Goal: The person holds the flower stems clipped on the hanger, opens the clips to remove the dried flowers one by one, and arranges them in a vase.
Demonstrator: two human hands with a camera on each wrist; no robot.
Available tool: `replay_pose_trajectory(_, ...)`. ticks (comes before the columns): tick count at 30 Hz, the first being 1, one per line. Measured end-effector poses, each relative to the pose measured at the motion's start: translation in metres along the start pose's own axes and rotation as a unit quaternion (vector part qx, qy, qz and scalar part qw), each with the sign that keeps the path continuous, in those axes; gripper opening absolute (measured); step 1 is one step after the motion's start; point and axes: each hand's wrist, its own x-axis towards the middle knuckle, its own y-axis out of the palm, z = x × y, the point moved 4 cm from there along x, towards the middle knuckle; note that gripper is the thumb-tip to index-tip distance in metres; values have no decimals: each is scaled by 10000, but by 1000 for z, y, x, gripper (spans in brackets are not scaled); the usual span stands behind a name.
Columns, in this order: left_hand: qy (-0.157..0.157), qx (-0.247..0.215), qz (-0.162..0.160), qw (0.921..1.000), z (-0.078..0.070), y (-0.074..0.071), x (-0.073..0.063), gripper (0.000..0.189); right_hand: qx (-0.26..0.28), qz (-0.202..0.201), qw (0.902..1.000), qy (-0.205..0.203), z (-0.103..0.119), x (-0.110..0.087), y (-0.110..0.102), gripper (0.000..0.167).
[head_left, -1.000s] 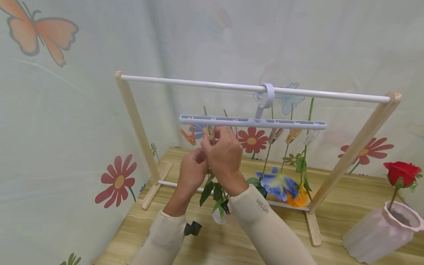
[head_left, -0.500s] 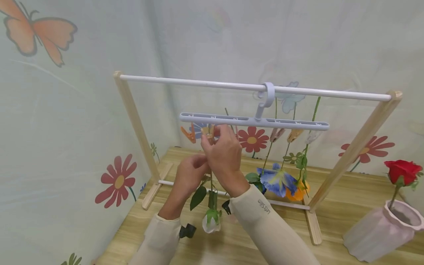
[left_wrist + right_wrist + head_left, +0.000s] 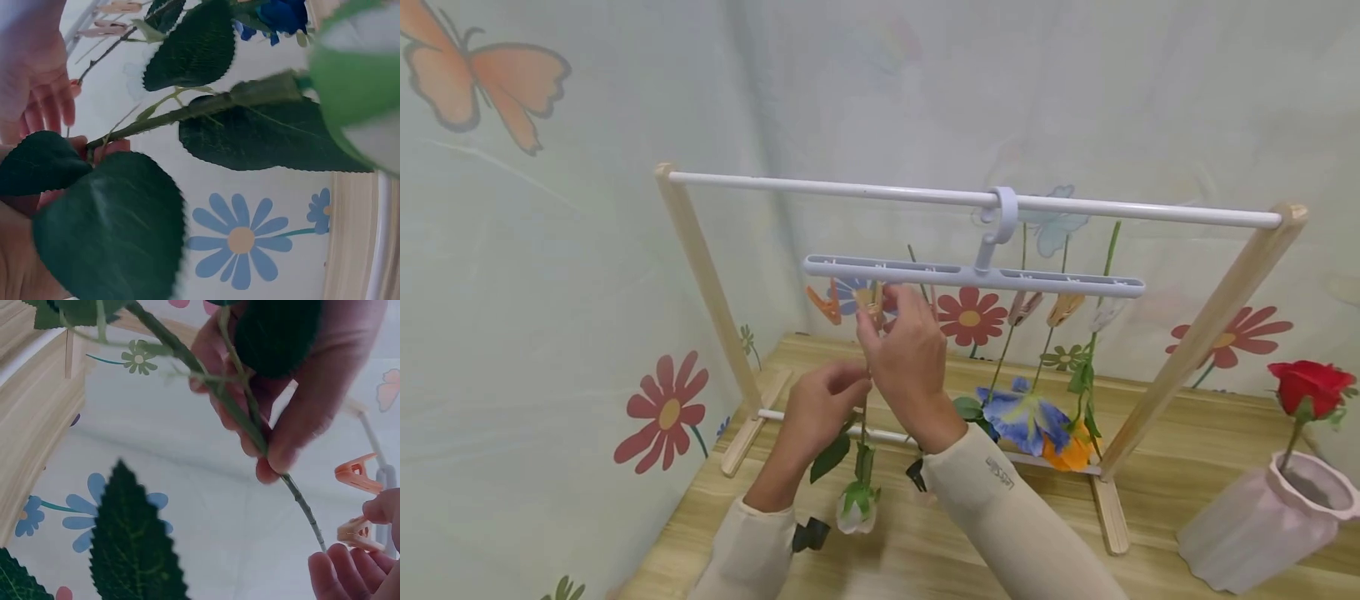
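My left hand (image 3: 816,412) pinches the stem (image 3: 305,509) of a white rose (image 3: 856,515) that hangs head down with dark green leaves. Between the thumb and fingers of my right hand (image 3: 912,354) is a yellow clothespin (image 3: 355,535), attached under the white hanger (image 3: 880,271). The stem's thin end reaches up to the right fingers, close by this clothespin. To its left dangles an orange clothespin (image 3: 825,305) with nothing in it. In the left wrist view, broad leaves (image 3: 112,225) hide part of the left hand.
The hanger hooks over the white rail of a wooden rack (image 3: 703,275). On its right side, clothespins hold a blue flower (image 3: 1026,421) and an orange flower (image 3: 1067,450) upside down. A pink vase (image 3: 1255,529) with a red rose (image 3: 1310,388) stands at the right.
My left hand has drawn the white rose down and left; its stem end, earlier above the hanger, is now below it. My right hand has stayed at the yellow clothespin.
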Motion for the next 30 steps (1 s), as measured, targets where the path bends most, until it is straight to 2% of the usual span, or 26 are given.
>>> replay_pose_trajectory(5,4,346,204,9992,-1,-7,-8,20,30,157,9999,15,0,-3,-5,32)
replay_pose_trajectory(10,107,702,182,9973,2,-18,-18,16,237,355,9990,-146,3,-10,-13,34)
replay_pose_trajectory(15,60,715,228,9972,11,-24,-27,13,197,517,9957,-748,8,-15,-21,28)
replay_pose_trajectory(18,250,895,294,9952,11,-24,-33,9,38,483,9895,-1363,10,-19,-28,20)
replay_pose_trajectory(21,563,1317,300,9892,7,-22,-39,5,-90,481,9755,-2144,12,-27,-36,14)
replay_pose_trajectory(26,1024,1811,223,9779,-8,-22,-49,4,-401,712,9377,-3376,15,-42,-41,9)
replay_pose_trajectory(28,1107,1905,226,9752,-12,-21,-53,7,-526,884,9242,-3677,15,-48,-40,10)
replay_pose_trajectory(30,1180,1965,260,9730,-15,-19,-56,9,-637,1077,9158,-3817,12,-54,-39,11)
